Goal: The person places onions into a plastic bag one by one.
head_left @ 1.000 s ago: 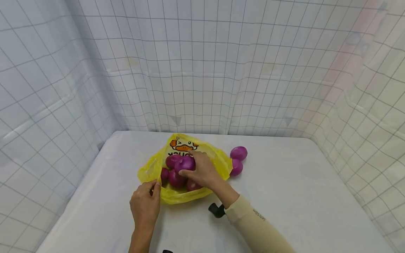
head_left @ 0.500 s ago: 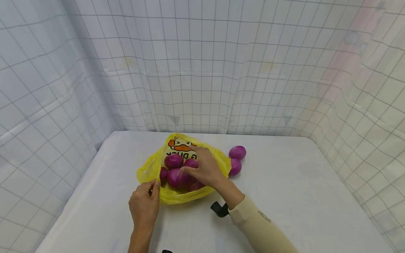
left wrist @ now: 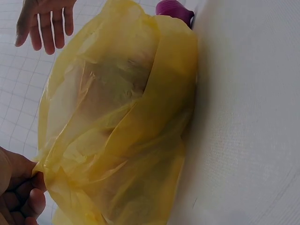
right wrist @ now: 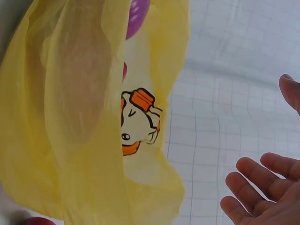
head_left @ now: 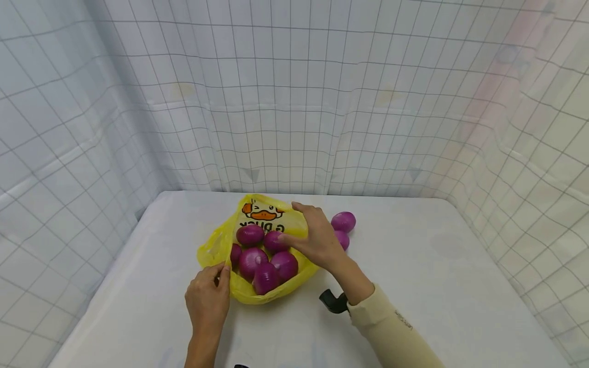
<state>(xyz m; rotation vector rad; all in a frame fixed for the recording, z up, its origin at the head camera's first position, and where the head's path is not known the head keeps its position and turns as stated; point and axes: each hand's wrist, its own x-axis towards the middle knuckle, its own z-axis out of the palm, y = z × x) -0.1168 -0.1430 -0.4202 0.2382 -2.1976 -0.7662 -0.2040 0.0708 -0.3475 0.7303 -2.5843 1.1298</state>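
Observation:
A yellow plastic bag (head_left: pixel 216 246) with a duck print lies on the table, its mouth turned toward me. Several red onions (head_left: pixel 253 263) sit inside it. My left hand (head_left: pixel 208 299) pinches the left edge of the bag's mouth between thumb and finger; the left wrist view shows the plastic bunched at the fingertips (left wrist: pixel 40 171). Over the right side of the bag is my right hand (head_left: pixel 318 240), with spread fingers and nothing held. In the right wrist view the same hand (right wrist: pixel 267 192) is apart from the bag. The onions' undersides are hidden by plastic.
Two more red onions, a rear one (head_left: pixel 343 222) and a front one (head_left: pixel 342 239) partly covered by my right hand, lie on the white table (head_left: pixel 414 266) right of the bag. A black curved piece (head_left: pixel 333 301) shows beside my right wrist. Gridded white curtains (head_left: pixel 294 128) enclose the table.
My right hand has let go of an onion inside the bag and drawn back to the right, fingers spread. Onions at the front of the bag now show. The left hand keeps its hold.

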